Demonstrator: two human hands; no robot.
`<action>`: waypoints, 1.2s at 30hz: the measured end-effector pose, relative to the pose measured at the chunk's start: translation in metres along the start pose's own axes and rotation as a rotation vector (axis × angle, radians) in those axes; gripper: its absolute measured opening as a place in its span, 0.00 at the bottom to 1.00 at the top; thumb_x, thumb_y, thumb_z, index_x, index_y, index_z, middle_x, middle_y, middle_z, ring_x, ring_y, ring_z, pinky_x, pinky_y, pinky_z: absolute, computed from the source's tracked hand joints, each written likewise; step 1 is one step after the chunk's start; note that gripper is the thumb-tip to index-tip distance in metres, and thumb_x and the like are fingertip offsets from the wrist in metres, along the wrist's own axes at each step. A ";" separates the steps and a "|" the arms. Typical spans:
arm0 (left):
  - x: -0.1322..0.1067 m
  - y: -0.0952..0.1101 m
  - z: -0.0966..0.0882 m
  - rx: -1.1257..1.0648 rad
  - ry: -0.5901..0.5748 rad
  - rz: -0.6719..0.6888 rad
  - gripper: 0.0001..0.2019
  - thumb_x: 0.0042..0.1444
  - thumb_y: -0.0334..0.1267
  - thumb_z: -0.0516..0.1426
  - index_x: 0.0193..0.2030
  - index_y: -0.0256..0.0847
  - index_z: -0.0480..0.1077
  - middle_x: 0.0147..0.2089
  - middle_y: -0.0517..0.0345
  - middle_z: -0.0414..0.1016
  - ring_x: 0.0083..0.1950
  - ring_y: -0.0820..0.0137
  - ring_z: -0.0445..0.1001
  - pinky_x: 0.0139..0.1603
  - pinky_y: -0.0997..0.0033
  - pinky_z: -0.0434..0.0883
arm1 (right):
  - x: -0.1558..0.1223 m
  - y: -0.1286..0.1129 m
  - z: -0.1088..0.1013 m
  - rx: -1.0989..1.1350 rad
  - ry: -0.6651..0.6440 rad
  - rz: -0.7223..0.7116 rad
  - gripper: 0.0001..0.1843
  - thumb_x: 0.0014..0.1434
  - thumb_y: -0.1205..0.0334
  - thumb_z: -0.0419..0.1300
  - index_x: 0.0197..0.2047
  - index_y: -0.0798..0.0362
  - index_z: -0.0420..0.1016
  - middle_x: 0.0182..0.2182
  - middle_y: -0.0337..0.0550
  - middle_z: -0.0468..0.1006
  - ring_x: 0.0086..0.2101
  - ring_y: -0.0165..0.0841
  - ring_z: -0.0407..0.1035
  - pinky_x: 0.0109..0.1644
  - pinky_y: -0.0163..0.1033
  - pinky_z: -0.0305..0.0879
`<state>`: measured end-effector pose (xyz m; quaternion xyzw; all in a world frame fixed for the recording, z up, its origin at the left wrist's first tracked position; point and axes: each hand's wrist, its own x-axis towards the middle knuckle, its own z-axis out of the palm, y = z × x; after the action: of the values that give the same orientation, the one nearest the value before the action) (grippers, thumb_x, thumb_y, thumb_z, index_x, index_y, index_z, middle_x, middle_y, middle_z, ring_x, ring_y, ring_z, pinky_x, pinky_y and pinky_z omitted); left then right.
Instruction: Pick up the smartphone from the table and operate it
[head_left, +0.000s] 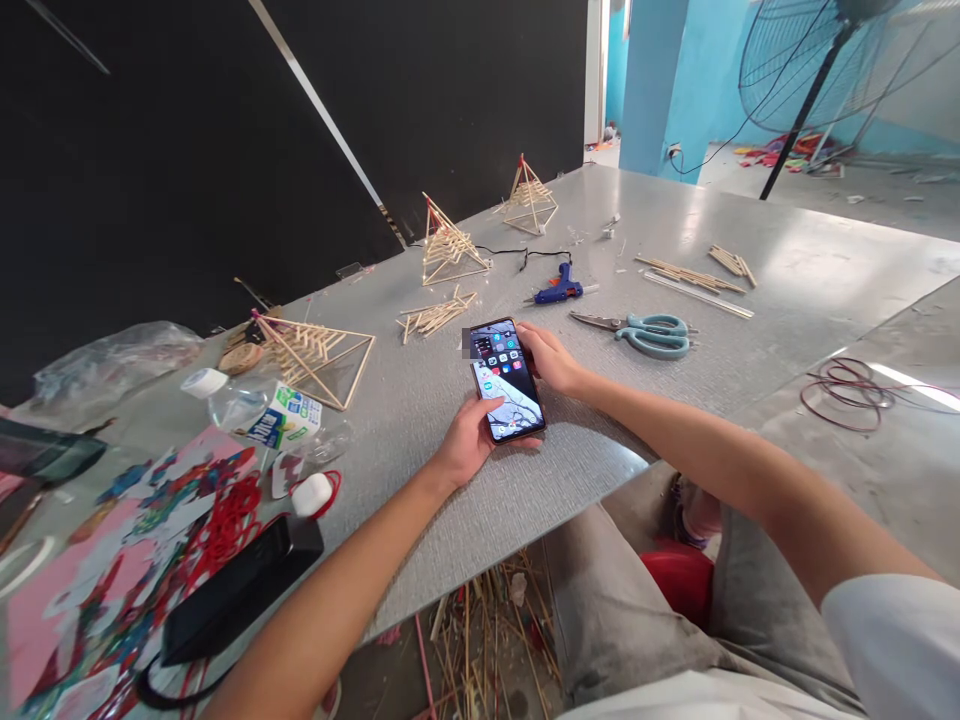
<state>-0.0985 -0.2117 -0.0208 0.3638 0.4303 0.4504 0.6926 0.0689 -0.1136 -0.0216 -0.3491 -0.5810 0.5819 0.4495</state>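
Grey, textured desk [420, 400] runs along a black wall, with craft clutter spread across it. Near its front edge lies the phone [507, 380], screen lit and showing rows of app icons.

The left hand [466, 445] takes the phone's lower end: its grip is closed there, palm under the bottom corner and thumb lying on the glass edge. The right hand [551, 358] closes its grip on the phone's upper right side, fingers curled against the rim. Whether the phone rests flat on the desk or is lifted a little off it is hard to tell from this angle.

Right of the phone lie scissors [645, 333], blades closed. Beyond the phone sits a blue glue gun [559, 290], its cord trailing away. Left of the phone stands a stick frame [315, 355], with a clear bottle [255, 410] lying on its side just past it.

Handling the screen well calls, I judge, for the left hand to carry the weight so that one thumb is free to tap. The right fingers should stay on the rim, off the glass, or stray touches may open the wrong icon. A low hold close to the desk makes a slip harmless.
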 end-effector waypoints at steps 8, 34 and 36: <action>-0.001 0.002 0.000 0.016 -0.013 0.011 0.30 0.51 0.35 0.67 0.62 0.33 0.74 0.62 0.36 0.82 0.57 0.41 0.83 0.41 0.40 0.88 | 0.001 0.002 -0.001 0.001 0.003 -0.004 0.22 0.66 0.37 0.55 0.36 0.47 0.60 0.30 0.35 0.61 0.31 0.31 0.58 0.32 0.37 0.55; 0.003 -0.001 -0.002 0.017 -0.008 -0.009 0.25 0.56 0.35 0.69 0.61 0.36 0.76 0.61 0.38 0.83 0.52 0.47 0.84 0.37 0.46 0.88 | 0.000 0.002 0.002 0.040 0.033 0.004 0.19 0.66 0.40 0.57 0.36 0.48 0.64 0.27 0.31 0.62 0.28 0.29 0.57 0.31 0.36 0.51; 0.001 0.000 -0.001 0.024 -0.041 0.011 0.26 0.54 0.35 0.71 0.61 0.36 0.77 0.61 0.38 0.83 0.52 0.48 0.84 0.39 0.47 0.89 | 0.000 0.001 0.001 0.042 0.022 -0.002 0.20 0.66 0.39 0.56 0.36 0.48 0.63 0.26 0.31 0.62 0.28 0.29 0.56 0.31 0.35 0.51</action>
<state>-0.0994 -0.2108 -0.0217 0.3835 0.4192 0.4415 0.6944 0.0678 -0.1144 -0.0227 -0.3454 -0.5641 0.5898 0.4634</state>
